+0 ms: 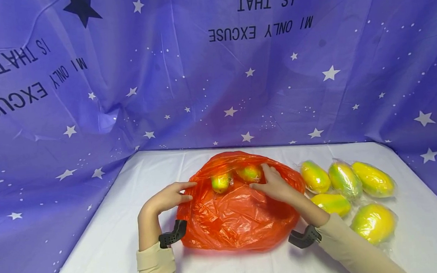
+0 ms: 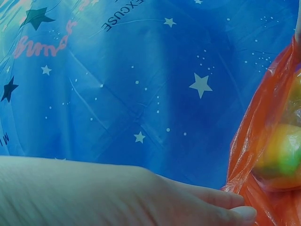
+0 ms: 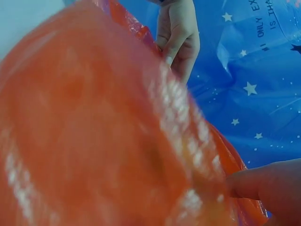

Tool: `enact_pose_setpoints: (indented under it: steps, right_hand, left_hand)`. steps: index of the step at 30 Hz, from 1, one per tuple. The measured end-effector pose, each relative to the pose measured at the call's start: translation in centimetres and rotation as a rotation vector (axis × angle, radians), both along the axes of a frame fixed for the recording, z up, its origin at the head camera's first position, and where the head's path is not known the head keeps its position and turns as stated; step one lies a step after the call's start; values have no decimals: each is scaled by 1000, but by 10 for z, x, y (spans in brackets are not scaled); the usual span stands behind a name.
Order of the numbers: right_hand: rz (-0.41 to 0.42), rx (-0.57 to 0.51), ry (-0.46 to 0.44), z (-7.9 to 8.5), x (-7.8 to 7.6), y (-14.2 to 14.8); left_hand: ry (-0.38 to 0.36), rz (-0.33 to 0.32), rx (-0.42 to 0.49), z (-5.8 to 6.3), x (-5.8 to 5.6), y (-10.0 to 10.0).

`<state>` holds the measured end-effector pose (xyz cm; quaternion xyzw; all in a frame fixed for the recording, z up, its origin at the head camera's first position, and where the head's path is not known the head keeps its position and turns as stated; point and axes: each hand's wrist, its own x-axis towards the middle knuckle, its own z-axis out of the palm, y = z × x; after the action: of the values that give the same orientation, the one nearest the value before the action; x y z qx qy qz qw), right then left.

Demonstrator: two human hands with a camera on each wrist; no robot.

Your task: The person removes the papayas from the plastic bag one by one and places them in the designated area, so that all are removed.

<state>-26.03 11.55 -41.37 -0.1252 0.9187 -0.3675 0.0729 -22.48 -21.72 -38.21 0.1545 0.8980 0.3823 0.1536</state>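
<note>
A red plastic bag lies on the white table with its mouth spread wide. Two mangoes show inside its mouth, a left mango and a right mango, yellow-green and partly veiled by red film. My left hand pinches the bag's left edge between thumb and fingers; the left wrist view shows this left hand at the rim. My right hand reaches over the mouth's right side, thumb and fingers spread, close beside the right mango. In the right wrist view the bag covers much of the scene.
Several wrapped mangoes lie on the table to the right of the bag, among them a front mango beside my right sleeve. A purple star-printed curtain rises behind the white table.
</note>
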Motion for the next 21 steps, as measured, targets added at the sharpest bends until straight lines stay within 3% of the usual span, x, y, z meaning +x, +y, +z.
enact_pose_setpoints:
  steps: [13,21]
  right_hand:
    - [-20,0,55,-5,-7,-4]
    - [-39,87,99,-13,-9,-10]
  left_hand:
    - [4,4,-4,0,0,0]
    - [14,-6,-6,0,0,-1]
